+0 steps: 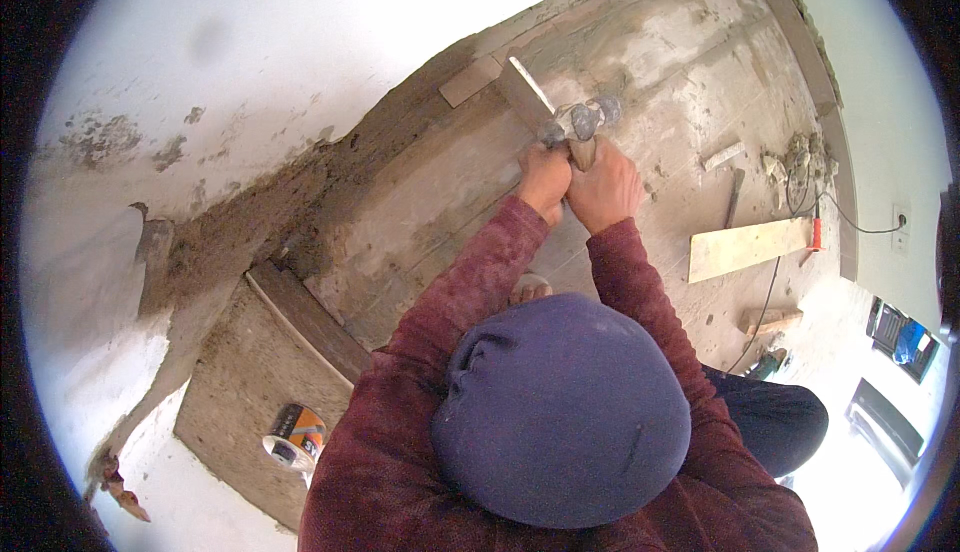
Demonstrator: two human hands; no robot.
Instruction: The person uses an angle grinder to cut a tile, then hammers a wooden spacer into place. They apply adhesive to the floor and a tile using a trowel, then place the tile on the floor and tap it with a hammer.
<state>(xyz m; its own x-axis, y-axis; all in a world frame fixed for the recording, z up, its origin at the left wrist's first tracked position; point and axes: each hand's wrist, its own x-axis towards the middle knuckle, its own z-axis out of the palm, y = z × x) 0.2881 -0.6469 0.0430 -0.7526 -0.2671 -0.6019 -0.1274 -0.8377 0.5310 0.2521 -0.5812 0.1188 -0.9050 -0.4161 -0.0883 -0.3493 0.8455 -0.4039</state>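
Both my arms, in dusty maroon sleeves, reach forward over a dirty tiled floor. My left hand (543,180) and my right hand (606,187) are close together, fingers curled around a grey, dust-covered tool (578,124). Its kind I cannot make out; its rounded head sticks out beyond my hands, and a brownish wedge-shaped part shows between them. Just ahead of my left hand, a narrow tile strip (526,94) with a white edge stands tilted, close to the tool. Whether the two touch is hard to tell. A flat tile piece (470,82) lies beyond it along the wall.
A rough, unplastered band (250,192) runs along the left wall's foot. A pale board (750,249), a red-handled tool (816,230), a broken tile piece (723,157) and cables (800,177) lie rightward. A white-and-orange container (297,436) stands lower left. A blue cap hides the lower middle.
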